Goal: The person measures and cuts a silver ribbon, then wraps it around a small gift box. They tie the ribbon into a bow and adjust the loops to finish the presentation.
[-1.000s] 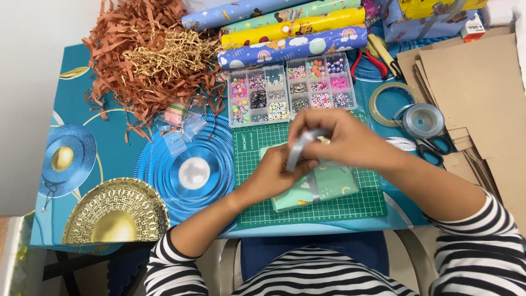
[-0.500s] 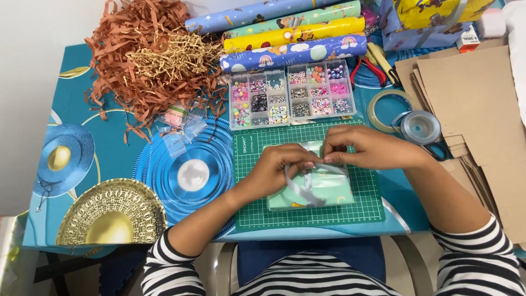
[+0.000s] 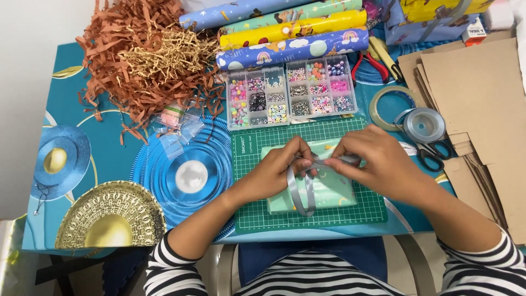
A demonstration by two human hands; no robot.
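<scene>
Both my hands pinch the grey ribbon (image 3: pixel 300 189): left hand (image 3: pixel 282 170), right hand (image 3: pixel 378 164). Under them lies the mint-wrapped gift box (image 3: pixel 334 192) on the green cutting mat (image 3: pixel 246 208). Wrapping done; ribbon looped, bow not yet tied.

A flat mint-green wrapped box (image 3: pixel 329 192) is laid on a green cutting mat (image 3: pixel 249 208); a loop of narrow grey satin ribbon (image 3: pixel 300 192) is draped over its front left part.

Bead organizer (image 3: pixel 290 92) at 12 o'clock; shredded paper (image 3: pixel 145 60) 10 o'clock; wrapping rolls (image 3: pixel 285 27) behind; cardboard sheets (image 3: pixel 482 109) 3 o'clock.
</scene>
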